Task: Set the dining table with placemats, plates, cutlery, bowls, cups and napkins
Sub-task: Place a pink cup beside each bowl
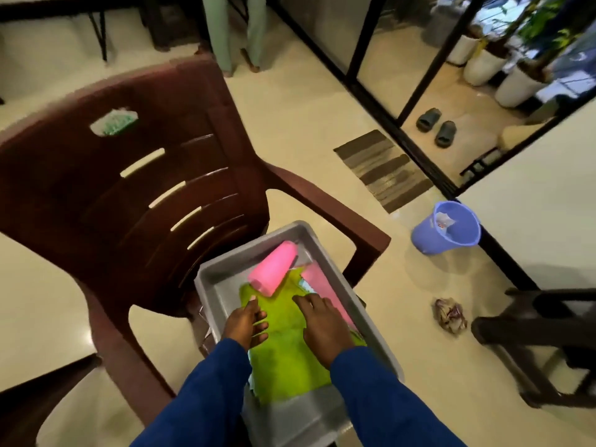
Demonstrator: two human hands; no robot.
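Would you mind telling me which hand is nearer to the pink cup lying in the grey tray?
The left hand: its fingertips reach almost to the near end of the pink cup. The right hand rests on the green cloth, off to the cup's right.

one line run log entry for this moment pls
stage: fetching items | left hand: on green cloth | right hand: on green cloth | pink cup: lying in grey tray | tray: on chair
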